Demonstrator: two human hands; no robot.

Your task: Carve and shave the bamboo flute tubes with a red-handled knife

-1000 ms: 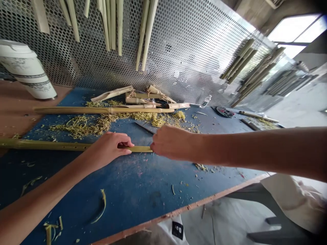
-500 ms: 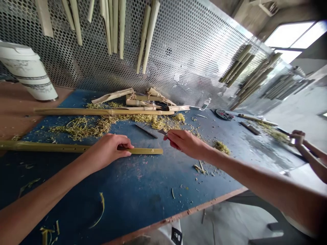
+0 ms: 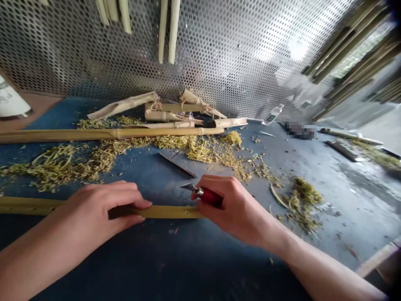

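Observation:
A greenish-yellow bamboo flute [image 3: 171,212] with small holes lies crosswise on the blue tabletop. Thumb and fingers of my left hand [image 3: 103,207] pinch it in its middle part, and a dark stretch of the tube shows in the gap of that grip. Its right end is covered by my right hand [image 3: 238,207], which is closed round the red handle of a craft knife [image 3: 210,197]. The knife's pointed blade sticks out to the left, a little above the flute and apart from it. Just beyond the knife lies a thin dark flat strip [image 3: 178,165].
A long bamboo pole [image 3: 94,134] and split bamboo pieces [image 3: 131,104] lie at the back before a perforated metal panel [image 3: 219,54]. Shavings [image 3: 200,149] are strewn between. A small bottle [image 3: 273,115] stands back right; a white cup [image 3: 11,100] is at the left edge.
My right hand has come to the flute's right end with the knife, whose red handle now shows. My left hand still grips the flute. The view has moved closer to the table.

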